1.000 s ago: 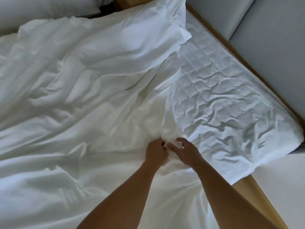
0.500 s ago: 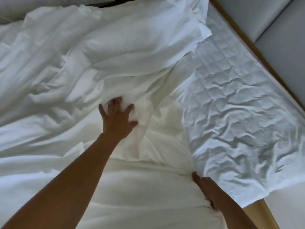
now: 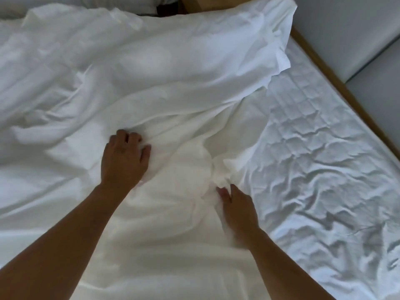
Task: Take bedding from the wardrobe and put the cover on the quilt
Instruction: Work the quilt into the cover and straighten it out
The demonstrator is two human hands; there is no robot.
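Your left grip [image 3: 124,156] curls its fingers into the cover [image 3: 184,87], which lies crumpled across the bed. I judge it light, limp and slippery: it will bunch rather than lift, so take a hem or corner, not the middle. Your right grip [image 3: 237,210] noses into a bunched fold; blur hides whether it pinches. The quilted layer [image 3: 313,169] lies just beside.

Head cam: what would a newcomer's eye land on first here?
The left hand curls its fingers into the smooth white cover at centre. The right hand lies at a bunched fold just right of it, and a pinch cannot be told. The rumpled cover fills the left and middle, while a wrinkled quilted layer lies bare on the right along the wooden bed edge.
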